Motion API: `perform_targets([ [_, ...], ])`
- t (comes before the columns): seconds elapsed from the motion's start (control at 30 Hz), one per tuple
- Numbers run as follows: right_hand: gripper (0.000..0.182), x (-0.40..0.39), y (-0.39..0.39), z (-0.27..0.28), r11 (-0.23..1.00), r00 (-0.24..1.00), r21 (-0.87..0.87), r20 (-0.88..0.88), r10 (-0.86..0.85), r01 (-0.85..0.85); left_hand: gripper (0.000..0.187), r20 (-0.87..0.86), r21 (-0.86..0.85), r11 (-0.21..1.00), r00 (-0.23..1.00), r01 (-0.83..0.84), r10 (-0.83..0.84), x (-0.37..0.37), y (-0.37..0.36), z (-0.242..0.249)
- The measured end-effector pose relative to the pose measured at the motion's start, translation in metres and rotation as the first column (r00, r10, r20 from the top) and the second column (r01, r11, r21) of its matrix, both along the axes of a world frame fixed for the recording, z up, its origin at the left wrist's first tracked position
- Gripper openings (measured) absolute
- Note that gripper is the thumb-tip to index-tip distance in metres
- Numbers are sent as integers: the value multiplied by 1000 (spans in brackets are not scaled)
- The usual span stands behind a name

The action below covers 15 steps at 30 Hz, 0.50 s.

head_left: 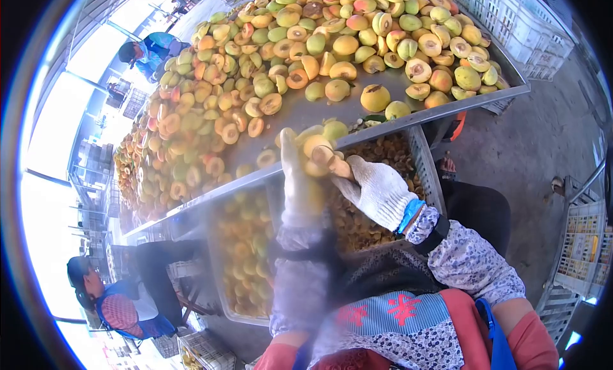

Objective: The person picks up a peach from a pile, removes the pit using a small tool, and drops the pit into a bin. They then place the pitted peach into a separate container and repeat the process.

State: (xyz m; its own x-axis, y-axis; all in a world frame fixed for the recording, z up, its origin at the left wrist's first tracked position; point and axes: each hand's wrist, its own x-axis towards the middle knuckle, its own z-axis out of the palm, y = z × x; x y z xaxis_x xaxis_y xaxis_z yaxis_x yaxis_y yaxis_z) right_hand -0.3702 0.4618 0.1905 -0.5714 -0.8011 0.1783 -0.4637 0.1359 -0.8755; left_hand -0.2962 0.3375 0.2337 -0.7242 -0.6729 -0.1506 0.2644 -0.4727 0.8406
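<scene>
My left hand (296,181), in a whitish work glove, is closed around cut yellow peach halves (315,145) just over the near edge of the metal table (383,89). My right hand (382,192), in a white knit glove with a blue band at the wrist, has its fingers pinched together against that fruit. A small brown-orange piece (341,168) shows at its fingertips; I cannot tell whether it is a pit or a tool. Whole and halved peaches (274,57) are heaped across the table.
Below the table edge, a crate (426,165) holds brown pits or scraps, beside a tub (246,320) of peach pieces. One person (121,306) sits at the lower left; another (153,53) is beyond the heap. White crates (520,34) stand at the upper right, more crates (581,242) at right.
</scene>
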Motion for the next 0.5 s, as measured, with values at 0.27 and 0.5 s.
perform_targets([
  [0.27, 23, 3, 8, 30, 984, 993, 175, -118, -1, 22, 50, -65, 111, 977, 980, -182, 190, -14, 25, 9],
  [0.5, 30, 2, 11, 21, 971, 989, 239, -144, 39, -3, 45, -53, 15, 996, 995, -86, 86, -5, 22, 0],
])
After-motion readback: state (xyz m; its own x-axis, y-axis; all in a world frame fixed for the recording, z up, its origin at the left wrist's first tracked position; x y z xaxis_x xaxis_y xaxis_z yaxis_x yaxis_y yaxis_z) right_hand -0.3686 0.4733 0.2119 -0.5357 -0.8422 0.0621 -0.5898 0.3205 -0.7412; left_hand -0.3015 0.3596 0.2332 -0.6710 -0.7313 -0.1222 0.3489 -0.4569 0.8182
